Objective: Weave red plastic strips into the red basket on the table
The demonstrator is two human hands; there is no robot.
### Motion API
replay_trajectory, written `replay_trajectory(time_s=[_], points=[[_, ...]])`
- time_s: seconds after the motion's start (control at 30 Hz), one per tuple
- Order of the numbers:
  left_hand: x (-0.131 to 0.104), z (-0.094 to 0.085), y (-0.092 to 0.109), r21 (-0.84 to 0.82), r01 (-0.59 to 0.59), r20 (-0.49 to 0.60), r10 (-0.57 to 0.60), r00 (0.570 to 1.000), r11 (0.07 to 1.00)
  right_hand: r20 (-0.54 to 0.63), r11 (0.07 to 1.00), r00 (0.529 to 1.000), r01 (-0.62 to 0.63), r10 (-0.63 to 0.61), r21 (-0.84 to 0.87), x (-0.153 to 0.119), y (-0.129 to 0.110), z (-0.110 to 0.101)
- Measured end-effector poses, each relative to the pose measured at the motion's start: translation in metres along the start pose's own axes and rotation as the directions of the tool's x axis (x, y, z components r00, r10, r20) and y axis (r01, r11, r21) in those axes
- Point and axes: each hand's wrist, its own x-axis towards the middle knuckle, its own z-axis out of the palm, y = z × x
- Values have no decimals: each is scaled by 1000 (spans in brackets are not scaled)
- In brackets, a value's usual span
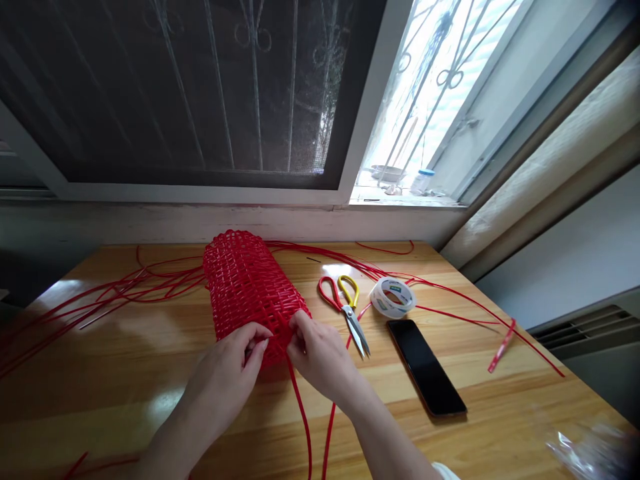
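Observation:
A red woven basket-like piece (250,287) lies on the wooden table, its near end between my two hands. My left hand (234,360) is closed at the near left of the weave, thumb and forefinger pinched at a red strand. On the near right side, my right hand (317,350) is closed too, its fingertips pressed on the weave; what they pinch is too small to make out. A loose red strand (301,407) hangs from the near end toward me, between my forearms.
Scissors with red and yellow handles (350,313), a tape roll (393,297) and a black phone (427,370) lie to the right. Long red strands (165,279) spread both ways. Clear plastic (590,450) lies at the lower right, a window behind.

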Motion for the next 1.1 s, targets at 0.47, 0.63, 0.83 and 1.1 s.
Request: replay_trajectory(time_s=[0.47,0.63,0.83,1.1], points=[[-2,19,14,199,71,-53,-62,997,977,118,991,992,68,-54,-113,-3,-1,-10],[-1,15,9,182,128,-119,-107,987,975,165,983,980,132,-110,-125,-4,-3,-11],[2,11,6,113,130,-73,-123,990,985,182,977,979,120,-87,-174,-5,-3,0],[-2,3,9,255,136,44,-152,987,957,203,1000,979,5,-10,29,-5,-11,4]])
